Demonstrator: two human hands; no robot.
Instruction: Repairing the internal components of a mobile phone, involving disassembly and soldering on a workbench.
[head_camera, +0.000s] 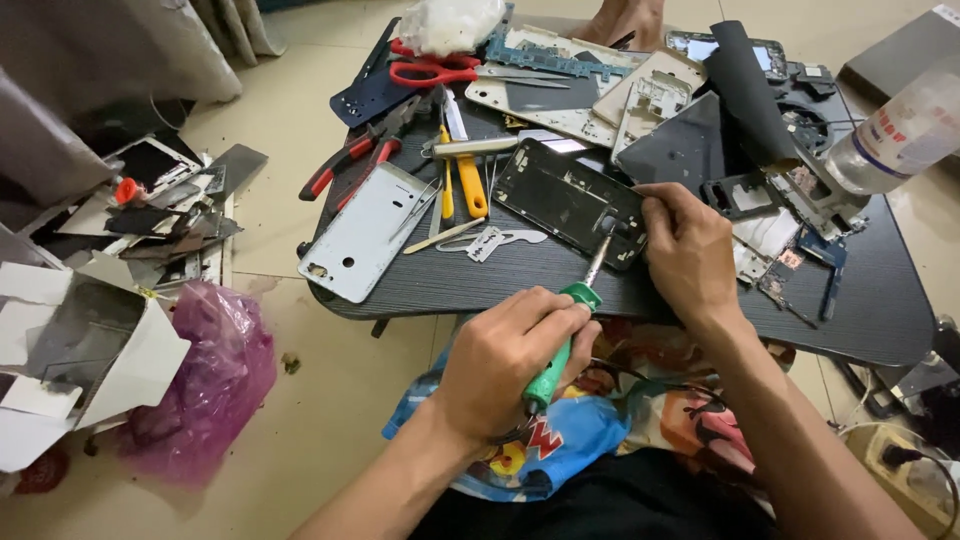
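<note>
On the dark tabletop (560, 285), far right edge, a clear plastic bottle (895, 135) lies tilted, with a white label bearing red print that wraps its middle. At the top edge sits a crumpled white plastic bag (452, 24). On the floor to the left: a crumpled pink plastic bag (205, 380) beside torn white cardboard packaging (90, 355).

The black phone frame (568, 200) lies flat near the middle of the tabletop, just ahead of both hands. The right hand (690, 250) rests on the frame's near right corner, fingers curled down onto its edge, pinning it; thumb and fingertips close together at the frame. The left hand (505, 360) is closed in a full fist round the green handle of a soldering iron (565, 335), whose metal shaft slants up and right, tip touching the frame's near edge just beside the right hand's fingers. Left forearm enters from the lower left, right forearm from the lower right; wrists converge toward the frame.

Nearby: a white phone back cover (365, 232), a yellow-handled tool (470, 190), red-handled pliers (345, 160), red scissors (435, 70).
</note>
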